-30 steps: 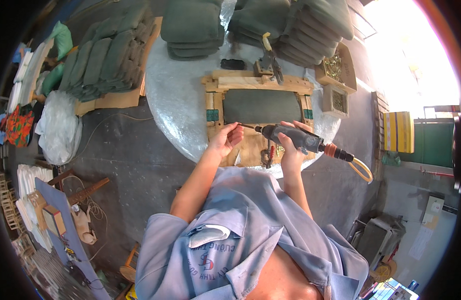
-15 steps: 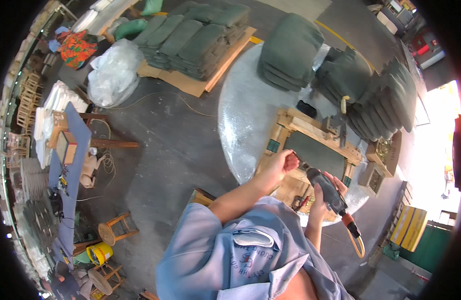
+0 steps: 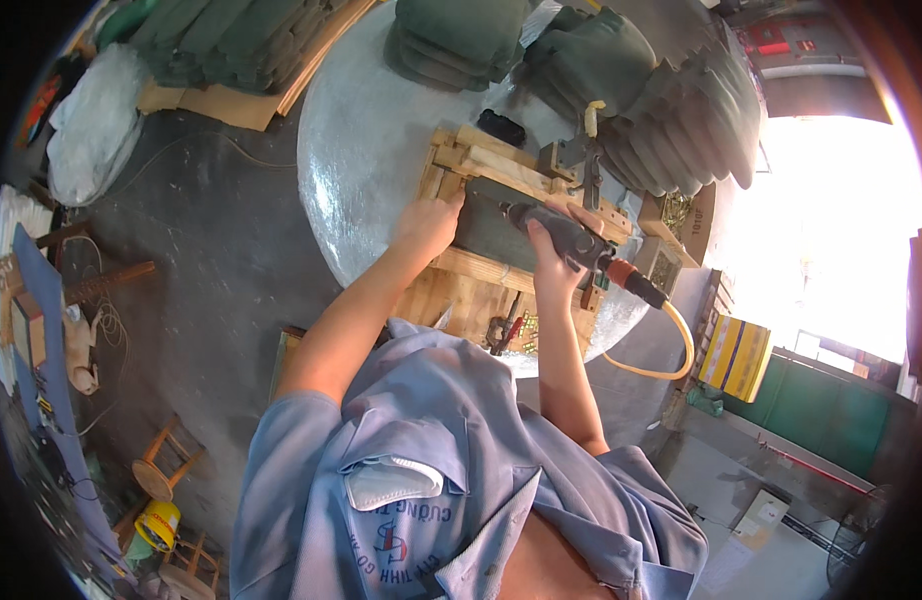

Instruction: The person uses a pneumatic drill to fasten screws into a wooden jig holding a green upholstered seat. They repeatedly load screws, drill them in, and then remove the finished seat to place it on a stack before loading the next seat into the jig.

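My right hand [image 3: 555, 262] grips a dark pneumatic screwdriver [image 3: 571, 240] with an orange-brown collar. Its thin tip points left over a dark grey-green panel [image 3: 493, 222], which lies in a wooden jig [image 3: 511, 165]. At the panel's left end, my left hand [image 3: 428, 226] is closed with its fingertips at the jig's corner. Whatever those fingers pinch is hidden. Metal clamps [image 3: 589, 180] stand on the far rail of the jig. Nearer my body, red-handled pliers [image 3: 509, 328] and small brass-coloured fittings [image 3: 530, 330] rest on the wood.
The jig sits on a round table covered in shiny film [image 3: 331, 190]. Stacked dark curved panels [image 3: 681, 130] stand along its far side. A box of small metal parts [image 3: 664, 265] is at the right. A yellow air hose [image 3: 686, 340] loops from the tool.
The screwdriver has moved from in front of my left hand to above the panel. My left hand has gone down to the jig's left corner. The view has shifted to the right.
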`<state>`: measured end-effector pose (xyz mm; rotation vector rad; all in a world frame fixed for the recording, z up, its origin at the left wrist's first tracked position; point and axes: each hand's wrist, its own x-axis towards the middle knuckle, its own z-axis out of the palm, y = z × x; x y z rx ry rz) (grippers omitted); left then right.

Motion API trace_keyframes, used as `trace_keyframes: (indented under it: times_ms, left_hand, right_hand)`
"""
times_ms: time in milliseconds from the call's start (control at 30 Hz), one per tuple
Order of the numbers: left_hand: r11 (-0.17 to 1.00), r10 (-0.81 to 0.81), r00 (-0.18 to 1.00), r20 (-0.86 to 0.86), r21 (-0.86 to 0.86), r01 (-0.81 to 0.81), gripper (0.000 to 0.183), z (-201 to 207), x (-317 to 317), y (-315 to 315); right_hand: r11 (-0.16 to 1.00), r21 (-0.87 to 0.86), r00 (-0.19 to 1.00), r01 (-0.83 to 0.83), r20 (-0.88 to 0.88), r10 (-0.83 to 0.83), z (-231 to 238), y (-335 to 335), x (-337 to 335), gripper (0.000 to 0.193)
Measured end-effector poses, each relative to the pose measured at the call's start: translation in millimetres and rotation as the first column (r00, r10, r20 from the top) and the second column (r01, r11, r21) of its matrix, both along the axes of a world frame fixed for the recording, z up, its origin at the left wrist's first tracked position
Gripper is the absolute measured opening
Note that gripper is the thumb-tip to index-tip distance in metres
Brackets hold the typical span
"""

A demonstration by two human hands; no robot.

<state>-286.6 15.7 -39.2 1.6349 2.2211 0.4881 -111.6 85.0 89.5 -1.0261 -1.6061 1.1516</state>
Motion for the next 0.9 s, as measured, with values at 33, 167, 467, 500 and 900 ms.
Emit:
trace_keyframes:
  times_ms: [33,167,467,500,900]
  left_hand:
    - [1.0,-0.015,1.0,-0.023,-0.023,0.014,0.046,-2,0,4]
    - [0.992,-0.074,0.989,-0.125,-0.111,0.06,0.053,-9,1,12]
    - [0.993,-0.121,0.982,-0.144,-0.028,0.119,0.03,-17,-1,18]
    - [0.994,-0.112,0.981,-0.159,-0.027,0.109,0.029,-15,0,19]
    - [0.991,-0.123,0.969,-0.213,-0.083,0.108,0.043,-16,7,25]
  right_hand:
    - [1.0,0.022,1.0,-0.015,-0.003,0.015,-4,4,-4,0.057]
    - [0.997,0.064,0.999,-0.046,-0.005,0.047,-14,7,-23,0.053]
    - [0.992,0.121,0.998,-0.046,0.047,0.04,-26,11,-42,0.053]
    - [0.991,0.128,0.996,-0.05,0.074,0.04,-28,12,-43,0.053]
    - [0.987,0.118,0.986,-0.111,0.139,0.094,-28,25,-49,0.055]
